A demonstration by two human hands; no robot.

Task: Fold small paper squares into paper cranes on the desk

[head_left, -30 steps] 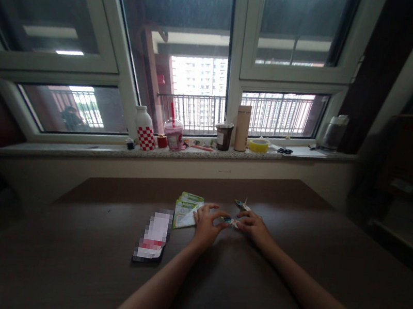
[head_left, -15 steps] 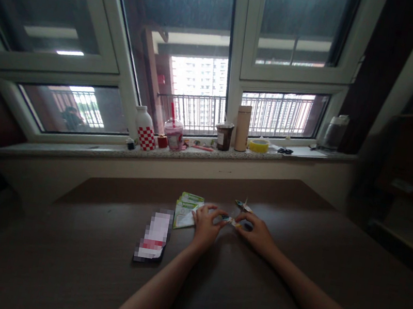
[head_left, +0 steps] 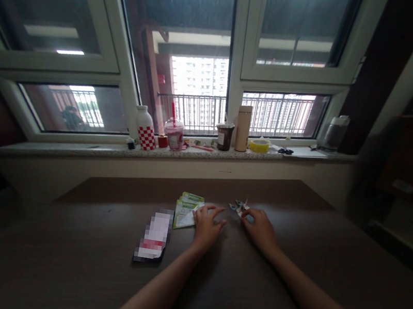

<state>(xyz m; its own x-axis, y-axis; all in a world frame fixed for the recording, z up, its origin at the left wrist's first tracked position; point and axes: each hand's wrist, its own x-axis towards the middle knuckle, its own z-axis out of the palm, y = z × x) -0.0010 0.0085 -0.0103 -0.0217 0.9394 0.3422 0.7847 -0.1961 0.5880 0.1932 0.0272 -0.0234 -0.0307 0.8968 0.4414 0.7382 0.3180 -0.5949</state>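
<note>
My left hand rests on the brown table with fingers and thumb apart, nothing between them. Its fingers lie at the right edge of a small stack of green-and-white packets. My right hand pinches a small folded colourful paper piece, white with blue and yellow. Another similar piece lies right behind it, and I cannot tell the two fully apart. A phone lies left of my left hand, its screen blurred out.
Beyond the brown table runs a stone windowsill. On it stand a red-checked white bottle, a pink drink cup, a dark drink cup, a beige flask, yellow tape and a clear jug.
My left fingers have let go of the folded paper piece and spread slightly. My right hand has carried it a little away from me, to the similar piece.
</note>
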